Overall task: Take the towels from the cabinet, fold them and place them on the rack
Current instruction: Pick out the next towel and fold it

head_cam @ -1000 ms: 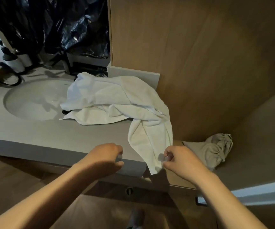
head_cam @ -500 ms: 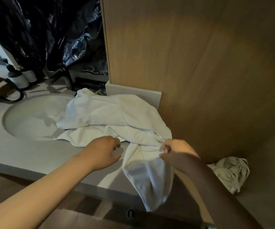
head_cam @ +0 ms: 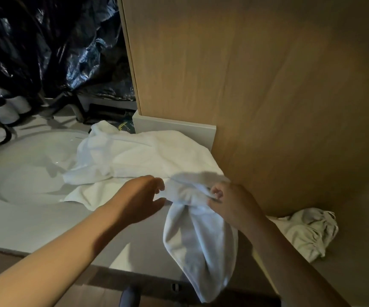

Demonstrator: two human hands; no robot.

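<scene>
Gripping a bunched fold of a white towel (head_cam: 148, 158), the person's right hand (head_cam: 232, 204) pinches the cloth between thumb and curled fingers, at the right end of a grey counter (head_cam: 35, 224). The left hand (head_cam: 139, 198) hovers just beside the same fold, thumb and fingers spread and holding nothing. Whether it touches the cloth cannot be told.

The towel lies in a loose, rumpled heap on the counter, next to a round sink (head_cam: 24, 165). Its left edge reaches over the sink's rim, and one long end hangs down over the counter's front edge, below the right hand.

Judging progress: the towel is out and on the counter, so fetching it looks done. Folding has hardly begun, as no neat fold shows anywhere. No rack is in view, so placing is still to come.

Counting: two hands and one sink. There is one white heap, though it cannot be told whether it is one towel or two tangled together. One crumpled grey cloth (head_cam: 307, 231) lies on a lower surface to the right, well apart from the hands and also unfolded. A tall wooden panel (head_cam: 267, 85) rises behind, and black plastic sheeting (head_cam: 52, 45) hangs above the sink.
</scene>
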